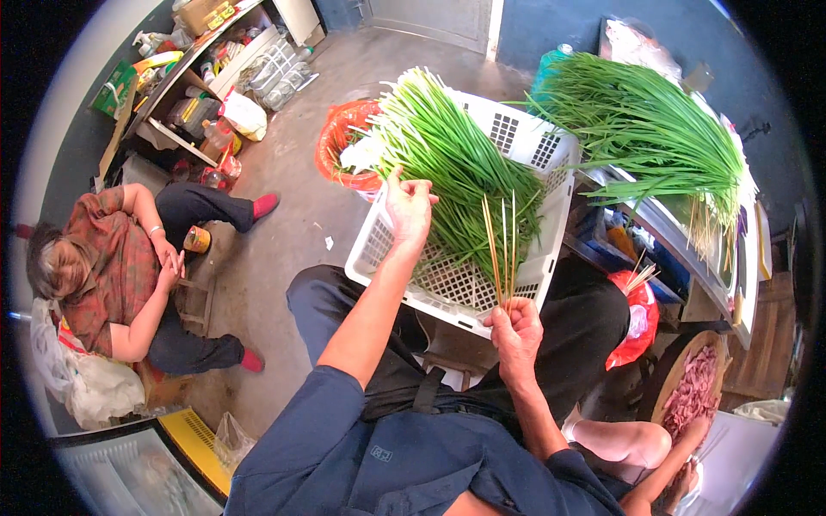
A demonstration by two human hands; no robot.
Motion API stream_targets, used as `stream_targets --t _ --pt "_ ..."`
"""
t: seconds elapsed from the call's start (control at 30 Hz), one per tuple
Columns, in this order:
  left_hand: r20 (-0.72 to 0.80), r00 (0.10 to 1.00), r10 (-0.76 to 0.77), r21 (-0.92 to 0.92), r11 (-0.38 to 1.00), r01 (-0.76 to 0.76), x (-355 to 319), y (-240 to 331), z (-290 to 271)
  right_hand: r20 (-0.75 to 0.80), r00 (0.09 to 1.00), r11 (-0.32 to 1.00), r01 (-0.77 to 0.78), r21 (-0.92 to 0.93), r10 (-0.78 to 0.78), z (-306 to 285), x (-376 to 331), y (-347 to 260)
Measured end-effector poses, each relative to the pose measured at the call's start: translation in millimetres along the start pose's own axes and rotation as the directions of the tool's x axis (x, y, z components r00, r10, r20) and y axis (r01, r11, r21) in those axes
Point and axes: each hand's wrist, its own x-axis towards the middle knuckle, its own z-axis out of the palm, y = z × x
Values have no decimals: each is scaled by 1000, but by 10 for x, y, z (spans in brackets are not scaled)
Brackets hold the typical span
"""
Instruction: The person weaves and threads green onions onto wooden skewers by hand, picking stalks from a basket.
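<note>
My right hand (516, 333) is closed around the lower ends of several bamboo skewers (496, 271), which point up and fan slightly apart. My left hand (409, 205) hangs beside the pale ends of a large bunch of garlic chives (460, 159). Its fingers are apart, with nothing seen in them; whether a fingertip touches the stalks I cannot tell. The chives lie heaped in a white plastic crate (366, 236) resting across my lap, their green leaves reaching toward the skewers.
A red plastic bag lining a bucket (335, 142) stands beyond the crate. At right, more chives (641, 120), some on skewers, lie on a table. Below sit a red bag (635, 331) with skewers and a basket of meat pieces (693, 387), another person's hand there. A seated person (112, 249) is left.
</note>
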Motion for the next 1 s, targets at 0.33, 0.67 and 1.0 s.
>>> stream_targets --t 0.33,0.67,1.0 --pt "307 923 -231 -279 906 320 285 38 147 -8 1000 1000 -12 6 12 42 -10 29" --pt "323 788 524 724 400 -562 92 273 -81 -12 1000 1000 0 -9 0 -1 4 52" --pt "494 795 351 753 284 -594 8 323 -590 -20 1000 1000 -17 0 17 18 1 73"
